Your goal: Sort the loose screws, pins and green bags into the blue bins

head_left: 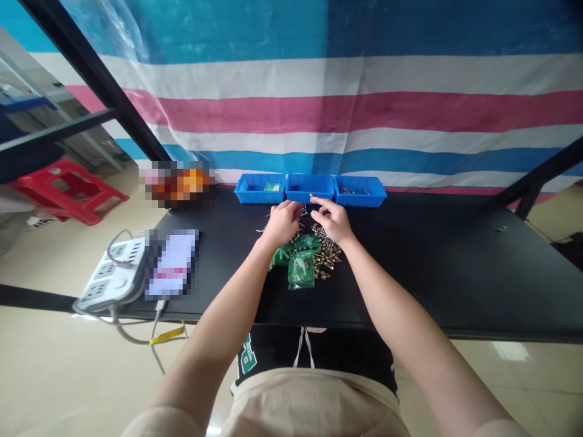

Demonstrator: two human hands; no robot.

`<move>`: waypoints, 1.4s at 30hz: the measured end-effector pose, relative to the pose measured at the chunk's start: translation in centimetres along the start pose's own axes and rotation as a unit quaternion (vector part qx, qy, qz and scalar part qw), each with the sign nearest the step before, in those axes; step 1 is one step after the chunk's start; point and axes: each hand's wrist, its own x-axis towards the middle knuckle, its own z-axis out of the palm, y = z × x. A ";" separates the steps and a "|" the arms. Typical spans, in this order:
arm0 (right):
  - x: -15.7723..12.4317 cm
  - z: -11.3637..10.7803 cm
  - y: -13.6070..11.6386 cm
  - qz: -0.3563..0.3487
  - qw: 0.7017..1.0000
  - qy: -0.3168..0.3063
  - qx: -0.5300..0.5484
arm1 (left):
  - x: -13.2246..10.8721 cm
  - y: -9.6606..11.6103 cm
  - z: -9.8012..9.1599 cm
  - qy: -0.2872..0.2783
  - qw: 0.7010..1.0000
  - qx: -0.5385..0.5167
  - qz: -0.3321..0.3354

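Observation:
My left hand (285, 222) is over the pile's far left side, its fingers curled together. Thin screws (303, 212) show beside its fingertips; what the fingers grip is too small to make out. Facing it, my right hand (336, 223) has its index finger stretched toward the middle blue bin (310, 195) and its thumb apart, with nothing visible held. Below the hands lie brass-coloured metal fittings (326, 258) and green plastic packets (301, 274) with pale pieces inside. The left blue bin (259, 198) contains a green packet (272, 187). Screws (348, 191) lie in the right blue bin (364, 200).
A white power strip (113, 273) and a blurred phone (174, 264) with cables lie on the black table's (437, 267) left end. A small metal piece (501, 229) sits far right. Behind the bins hangs a striped sheet (255, 112). A red stool (75, 191) stands left.

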 end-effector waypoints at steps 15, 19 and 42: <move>0.0 0.0 0.4 -0.018 0.999 0.002 -0.032 | 0.0 0.1 -0.1 -0.010 1.000 0.008 -0.009; 0.2 -0.1 0.8 -0.018 0.999 0.010 -0.050 | 0.0 0.0 0.0 -0.014 1.000 0.018 -0.014; 1.4 -1.3 2.5 -0.082 0.948 0.070 -0.298 | 0.1 0.0 -0.2 -0.024 0.999 0.030 -0.030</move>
